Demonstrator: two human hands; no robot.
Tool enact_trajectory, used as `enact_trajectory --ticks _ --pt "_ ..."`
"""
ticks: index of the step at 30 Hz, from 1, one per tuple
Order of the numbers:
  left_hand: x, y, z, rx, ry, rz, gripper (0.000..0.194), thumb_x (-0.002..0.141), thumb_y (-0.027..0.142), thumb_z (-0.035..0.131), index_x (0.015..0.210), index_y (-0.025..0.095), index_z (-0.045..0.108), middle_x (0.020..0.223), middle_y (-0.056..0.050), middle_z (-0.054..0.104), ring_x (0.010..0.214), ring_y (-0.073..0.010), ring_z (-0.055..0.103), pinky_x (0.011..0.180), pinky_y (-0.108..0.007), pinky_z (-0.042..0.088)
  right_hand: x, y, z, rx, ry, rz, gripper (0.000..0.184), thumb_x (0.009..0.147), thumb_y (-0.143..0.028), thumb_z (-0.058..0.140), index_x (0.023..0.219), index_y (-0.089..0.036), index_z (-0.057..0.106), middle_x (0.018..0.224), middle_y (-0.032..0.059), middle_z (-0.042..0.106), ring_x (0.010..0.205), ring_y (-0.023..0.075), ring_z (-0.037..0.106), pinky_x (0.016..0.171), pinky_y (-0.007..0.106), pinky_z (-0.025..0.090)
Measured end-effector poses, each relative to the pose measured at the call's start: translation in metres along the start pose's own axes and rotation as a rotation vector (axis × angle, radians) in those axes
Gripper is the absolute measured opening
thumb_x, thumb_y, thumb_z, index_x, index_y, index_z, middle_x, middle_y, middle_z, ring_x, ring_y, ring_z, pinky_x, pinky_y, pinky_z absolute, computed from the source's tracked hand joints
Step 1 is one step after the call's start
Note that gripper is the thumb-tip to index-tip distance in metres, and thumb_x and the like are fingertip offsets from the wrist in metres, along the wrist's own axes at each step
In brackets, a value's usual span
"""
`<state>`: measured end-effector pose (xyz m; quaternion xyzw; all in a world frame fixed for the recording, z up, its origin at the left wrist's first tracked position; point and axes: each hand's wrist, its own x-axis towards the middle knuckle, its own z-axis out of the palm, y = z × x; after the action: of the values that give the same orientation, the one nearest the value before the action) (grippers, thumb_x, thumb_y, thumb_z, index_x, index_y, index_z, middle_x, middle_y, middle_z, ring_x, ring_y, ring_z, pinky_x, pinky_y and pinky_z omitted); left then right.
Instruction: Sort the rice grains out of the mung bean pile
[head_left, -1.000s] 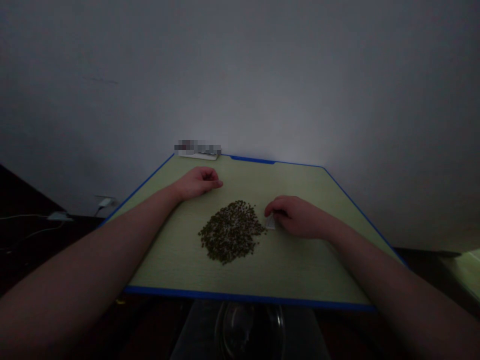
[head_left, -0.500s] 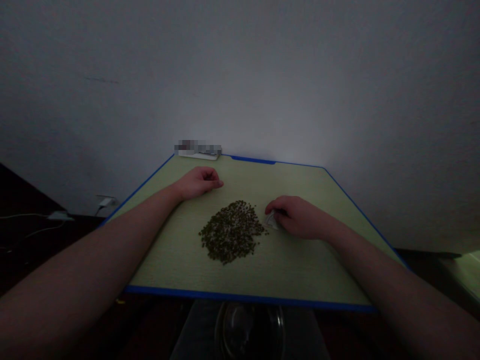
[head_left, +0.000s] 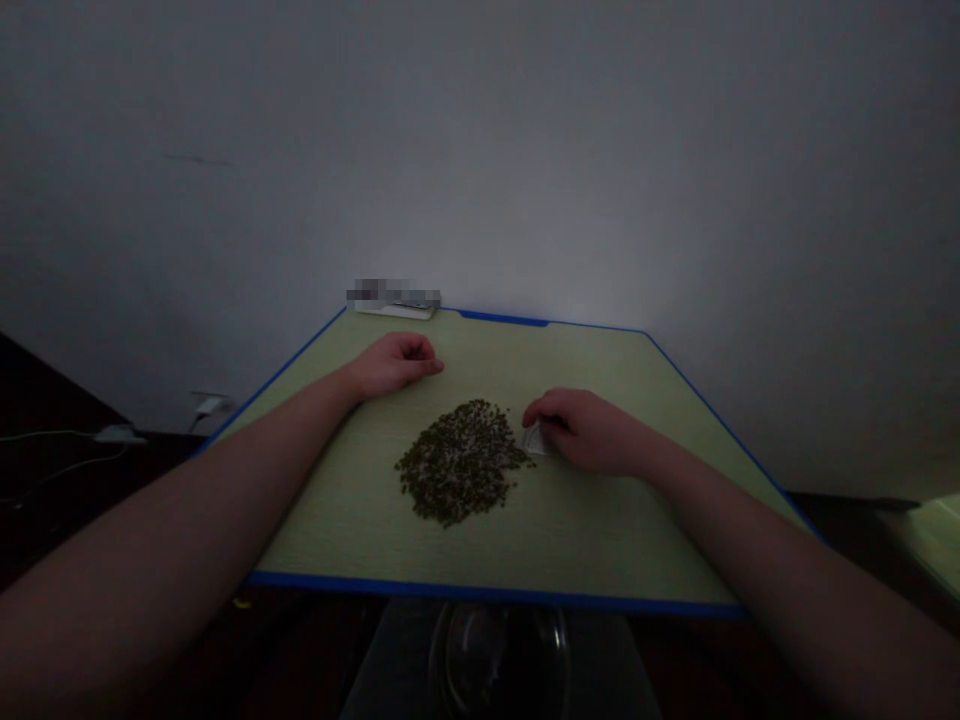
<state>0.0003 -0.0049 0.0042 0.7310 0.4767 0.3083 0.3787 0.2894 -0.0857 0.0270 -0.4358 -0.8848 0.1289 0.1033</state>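
1. R hand (head_left: 583, 432) curled over white paper scrap (head_left: 533, 439), can't tell if gripped; scrap just R of bean heap (head_left: 461, 463).
2. Heap roundish, no clear long axis, on green board (head_left: 495, 590) w/ blue edge, nearer R hand.
3. L hand (head_left: 391, 366) loosely curled, apparently empty, resting beyond heap.

From where I stand, the person's left forearm (head_left: 172, 490) comes in from about 8 o'clock and the right forearm (head_left: 757, 545) from about 4 o'clock, both bare, smooth and rounded, broad at the near end and narrowing toward the wrists. The left hand (head_left: 394, 365) and right hand (head_left: 581, 430) are bare as well, with soft, fleshy backs, and the dim light hides any fine detail of the nails. Anything worn higher up the arms is out of sight.
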Motion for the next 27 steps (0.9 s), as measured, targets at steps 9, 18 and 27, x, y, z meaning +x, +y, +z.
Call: enact_trajectory --ticks 9,18,27 --pt "0.001 -0.003 0.000 0.004 -0.004 0.012 0.029 0.068 0.041 0.066 0.068 0.016 0.052 0.050 0.006 0.046 0.044 -0.0062 0.039 0.045 -0.021 0.028 -0.003 0.001 -0.008 -0.012 -0.101 0.020 0.035 0.075 -0.008 0.046 0.099 -0.017 0.070 0.095 0.0069 0.069 0.083 0.0183 0.060 0.076 0.028 0.044" --pt "-0.001 0.001 0.000 0.020 0.014 -0.009 0.026 0.068 0.038 0.066 0.067 0.016 0.052 0.051 0.006 0.045 0.044 -0.0063 0.039 0.046 -0.022 0.029 -0.008 0.001 -0.018 -0.048 -0.163 0.066 0.035 0.073 -0.009 0.047 0.097 -0.018 0.070 0.085 0.0057 0.070 0.070 0.0159 0.058 0.064 0.025 0.041" --pt "0.001 -0.002 -0.001 0.012 -0.001 0.002 0.027 0.068 0.040 0.066 0.067 0.016 0.052 0.051 0.006 0.045 0.044 -0.0064 0.038 0.045 -0.022 0.028 -0.010 -0.005 -0.020 -0.038 -0.179 0.062 0.034 0.073 -0.010 0.047 0.097 -0.019 0.070 0.077 0.0037 0.068 0.064 0.0140 0.055 0.060 0.025 0.038"
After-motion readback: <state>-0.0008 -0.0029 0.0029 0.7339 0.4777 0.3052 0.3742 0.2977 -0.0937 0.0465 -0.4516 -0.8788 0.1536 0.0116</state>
